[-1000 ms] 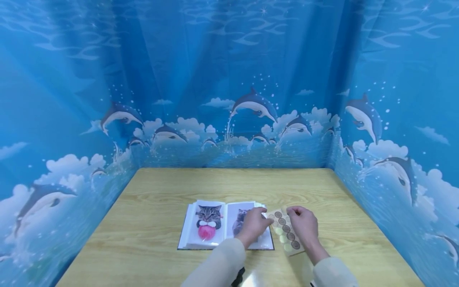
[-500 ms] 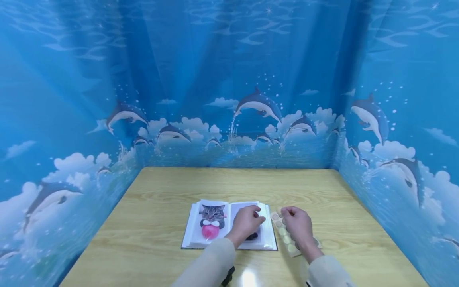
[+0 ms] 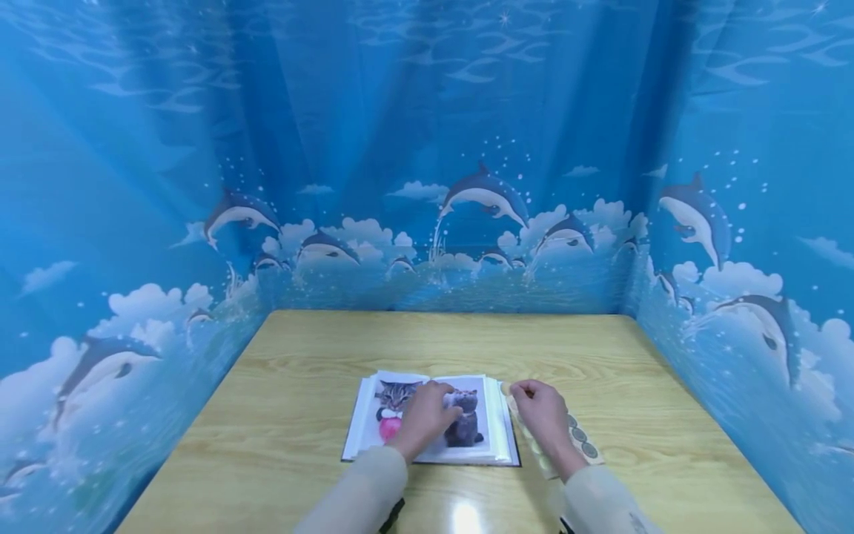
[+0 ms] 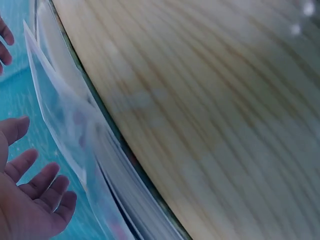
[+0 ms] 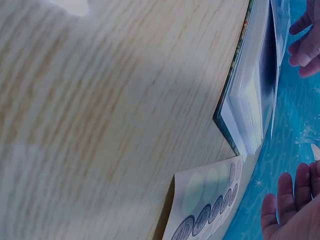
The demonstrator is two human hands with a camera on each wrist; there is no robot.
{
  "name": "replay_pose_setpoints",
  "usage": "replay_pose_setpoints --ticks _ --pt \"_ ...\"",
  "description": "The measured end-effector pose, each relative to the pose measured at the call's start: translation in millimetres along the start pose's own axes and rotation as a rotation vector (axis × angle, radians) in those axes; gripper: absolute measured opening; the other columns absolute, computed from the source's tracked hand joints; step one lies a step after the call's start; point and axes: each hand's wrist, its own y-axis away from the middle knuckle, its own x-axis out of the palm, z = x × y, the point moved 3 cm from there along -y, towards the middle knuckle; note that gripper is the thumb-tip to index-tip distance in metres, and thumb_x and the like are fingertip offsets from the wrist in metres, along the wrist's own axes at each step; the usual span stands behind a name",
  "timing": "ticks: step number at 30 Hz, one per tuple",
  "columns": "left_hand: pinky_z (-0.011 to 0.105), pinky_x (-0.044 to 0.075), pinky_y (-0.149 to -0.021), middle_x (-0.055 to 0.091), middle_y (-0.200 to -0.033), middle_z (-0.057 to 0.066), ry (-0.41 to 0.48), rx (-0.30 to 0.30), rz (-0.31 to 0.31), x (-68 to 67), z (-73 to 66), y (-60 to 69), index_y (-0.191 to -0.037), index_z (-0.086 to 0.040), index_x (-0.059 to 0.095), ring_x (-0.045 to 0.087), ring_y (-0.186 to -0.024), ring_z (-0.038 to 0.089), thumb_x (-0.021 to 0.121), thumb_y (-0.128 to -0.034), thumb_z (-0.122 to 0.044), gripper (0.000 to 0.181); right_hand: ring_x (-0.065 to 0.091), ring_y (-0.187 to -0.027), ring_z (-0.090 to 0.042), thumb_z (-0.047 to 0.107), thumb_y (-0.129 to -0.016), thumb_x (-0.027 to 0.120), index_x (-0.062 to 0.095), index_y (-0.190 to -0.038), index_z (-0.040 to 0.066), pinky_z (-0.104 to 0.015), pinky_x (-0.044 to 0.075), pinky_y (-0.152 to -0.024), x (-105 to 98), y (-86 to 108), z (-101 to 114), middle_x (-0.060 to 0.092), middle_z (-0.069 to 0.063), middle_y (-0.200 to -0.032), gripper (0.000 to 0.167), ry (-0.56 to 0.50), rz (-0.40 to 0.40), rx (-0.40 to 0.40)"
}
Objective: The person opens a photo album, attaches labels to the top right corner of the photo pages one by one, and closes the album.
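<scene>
An open photo album [image 3: 363, 426] with cat pictures lies on the table. My left hand [image 3: 422, 419] hovers over its middle, fingers loosely bent and holding nothing; in the left wrist view the left hand [image 4: 35, 200] has its fingers apart. My right hand [image 3: 543, 419] pinches a small pale round sticker [image 3: 505, 388] by the album's right edge. Beneath that hand lies a sticker sheet [image 3: 582, 434], partly covered by it. In the right wrist view the sheet [image 5: 205, 205] shows brown round prints beside pale blank circles. The right hand's pinching fingertips are hidden there.
The light wooden table [image 3: 300, 393] extends around the album. Blue curtains [image 3: 373, 111] printed with dolphins enclose its back and sides. A clear page sleeve [image 4: 60, 100] stands up a little from the album in the left wrist view.
My left hand has moved left, from beside the sheet to the album's middle, uncovering the right-hand cat picture. My right hand has shifted left with the sticker, toward the album's edge.
</scene>
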Motion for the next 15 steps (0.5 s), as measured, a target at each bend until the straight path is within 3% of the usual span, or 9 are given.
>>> replay_pose_setpoints --ticks 3,8,15 --pt "0.051 0.049 -0.094 0.068 -0.112 0.015 -0.052 -0.017 0.025 -4.2 10.9 3.1 -0.116 -0.003 0.07 0.061 -0.108 0.034 0.078 -0.0829 -0.026 0.041 0.059 -0.072 -0.016 0.023 -0.094 0.065 0.074 -0.103 0.004 -0.031 0.049 -0.063 4 0.0 1 0.07 -0.004 -0.087 0.023 0.005 -0.005 -0.006" --pt "0.054 0.043 -0.103 0.062 -0.127 0.02 -0.148 0.021 0.038 -13.3 29.1 13.3 -0.116 -0.001 0.069 0.055 -0.12 0.037 0.078 -0.0837 -0.028 0.043 0.059 -0.07 -0.016 0.019 -0.093 0.066 0.074 -0.101 0.002 -0.03 0.05 -0.061 10 -0.6 3 0.071 -0.005 -0.085 0.02 -0.008 -0.006 -0.033" --pt "0.055 0.043 -0.102 0.061 -0.127 0.022 -0.287 0.055 0.068 -24.8 48.7 27.4 -0.116 -0.003 0.069 0.054 -0.121 0.04 0.077 -0.083 -0.034 0.046 0.06 -0.075 -0.018 0.02 -0.093 0.066 0.074 -0.098 0.005 -0.033 0.051 -0.067 18 -3.6 6 0.07 -0.003 -0.085 0.018 0.016 0.005 -0.04"
